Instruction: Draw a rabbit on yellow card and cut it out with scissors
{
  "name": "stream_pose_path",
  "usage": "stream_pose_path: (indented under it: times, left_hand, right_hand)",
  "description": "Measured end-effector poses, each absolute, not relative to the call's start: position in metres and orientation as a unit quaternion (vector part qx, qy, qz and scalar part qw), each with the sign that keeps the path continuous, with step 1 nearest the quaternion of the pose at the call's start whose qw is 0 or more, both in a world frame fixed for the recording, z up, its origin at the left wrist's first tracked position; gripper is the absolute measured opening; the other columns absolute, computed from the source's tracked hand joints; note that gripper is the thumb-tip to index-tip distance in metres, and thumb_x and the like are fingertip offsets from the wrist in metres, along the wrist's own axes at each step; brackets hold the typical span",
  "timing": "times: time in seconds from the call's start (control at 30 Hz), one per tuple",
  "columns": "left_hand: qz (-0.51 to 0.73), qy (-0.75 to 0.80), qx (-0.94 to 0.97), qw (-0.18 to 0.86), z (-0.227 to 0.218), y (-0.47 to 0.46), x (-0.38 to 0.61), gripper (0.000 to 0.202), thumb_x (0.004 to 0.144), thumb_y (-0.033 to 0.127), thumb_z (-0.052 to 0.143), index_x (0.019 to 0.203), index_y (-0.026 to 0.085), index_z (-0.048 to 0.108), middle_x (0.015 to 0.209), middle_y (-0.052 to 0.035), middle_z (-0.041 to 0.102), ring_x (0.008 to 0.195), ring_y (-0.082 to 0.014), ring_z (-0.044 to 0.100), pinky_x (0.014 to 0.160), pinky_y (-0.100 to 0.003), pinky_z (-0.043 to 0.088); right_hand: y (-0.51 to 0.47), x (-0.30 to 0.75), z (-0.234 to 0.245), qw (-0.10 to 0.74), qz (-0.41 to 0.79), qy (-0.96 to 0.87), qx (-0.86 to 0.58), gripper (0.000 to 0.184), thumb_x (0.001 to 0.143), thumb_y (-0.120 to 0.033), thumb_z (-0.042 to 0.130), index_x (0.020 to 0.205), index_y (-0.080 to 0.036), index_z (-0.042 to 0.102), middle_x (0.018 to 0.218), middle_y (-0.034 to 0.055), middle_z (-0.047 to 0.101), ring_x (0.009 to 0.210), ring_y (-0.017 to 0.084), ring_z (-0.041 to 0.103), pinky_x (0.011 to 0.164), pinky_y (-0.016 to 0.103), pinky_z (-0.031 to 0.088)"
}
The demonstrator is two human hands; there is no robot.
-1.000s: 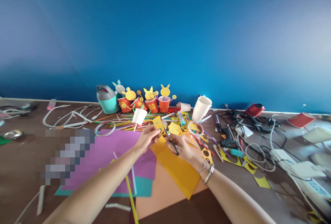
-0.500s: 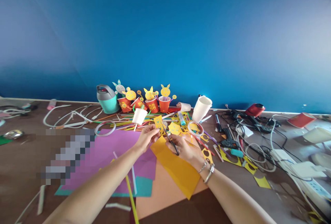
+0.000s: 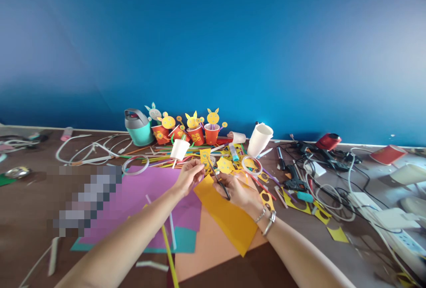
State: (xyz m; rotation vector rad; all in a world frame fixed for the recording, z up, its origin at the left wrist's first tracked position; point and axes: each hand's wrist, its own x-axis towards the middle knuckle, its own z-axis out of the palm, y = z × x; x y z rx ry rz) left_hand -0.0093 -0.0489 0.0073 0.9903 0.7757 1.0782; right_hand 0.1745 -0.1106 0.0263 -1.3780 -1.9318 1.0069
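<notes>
My left hand (image 3: 190, 177) pinches a small piece of yellow paper (image 3: 205, 154) with drawn marks on it. My right hand (image 3: 237, 191) grips a pair of dark-handled scissors (image 3: 223, 187), whose blades point up and left to the piece's edge. Whether the blades are closed on the paper I cannot tell. Below both hands lies a yellow-orange sheet (image 3: 229, 221) on a peach sheet (image 3: 196, 261), with a purple sheet (image 3: 133, 208) to the left. A yellow cut-out (image 3: 225, 165) rests just beyond the scissors.
Red cups (image 3: 211, 135) with yellow animal faces stand along the blue wall beside a teal jug (image 3: 140, 132). A white cup (image 3: 260, 140) stands right of them, and a white cup on a straw (image 3: 179, 149) left. Tape rolls, straws, a glue gun (image 3: 294, 180) and cables spread rightward.
The yellow paper piece has turned slightly in my left hand, so it stands more upright against the blades. Both arms stay almost where they were.
</notes>
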Motion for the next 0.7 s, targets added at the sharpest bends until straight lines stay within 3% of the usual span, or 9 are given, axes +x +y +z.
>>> stream_pose_path:
  times: [0.2,0.4,0.7]
  left_hand:
    - [0.438,0.360,0.492,0.660,0.009,-0.053,-0.008,0.034,0.069,0.046,0.072,0.069,0.016,0.056,0.058,0.0034,0.060,0.040,-0.0036,0.044,0.039,-0.018,0.026]
    - [0.385,0.360,0.551,0.647,0.008,-0.053,-0.009,0.033,0.068,0.047,0.071,0.070,0.015,0.059,0.053,0.0043,0.054,0.038,-0.0043,0.041,0.037,-0.018,0.025]
    - [0.383,0.370,0.556,0.639,0.008,-0.052,-0.009,0.037,0.067,0.050,0.070,0.070,0.016,0.058,0.052,0.0051,0.053,0.036,-0.0037,0.038,0.036,-0.019,0.024]
  right_hand:
    - [-0.107,0.176,0.015,0.265,0.391,-0.725,-0.502,0.018,0.087,-0.041,0.050,0.083,-0.024,0.053,0.059,-0.0064,0.045,0.050,0.008,0.035,0.045,0.020,0.027]
    - [-0.110,0.173,0.023,0.270,0.451,-0.709,-0.470,0.013,0.088,-0.039,0.051,0.088,-0.027,0.055,0.063,-0.0055,0.051,0.052,0.010,0.042,0.049,0.021,0.033]
    - [-0.105,0.171,0.021,0.281,0.427,-0.714,-0.478,0.015,0.087,-0.040,0.051,0.091,-0.027,0.057,0.071,-0.0028,0.057,0.062,0.012,0.049,0.055,0.022,0.038]
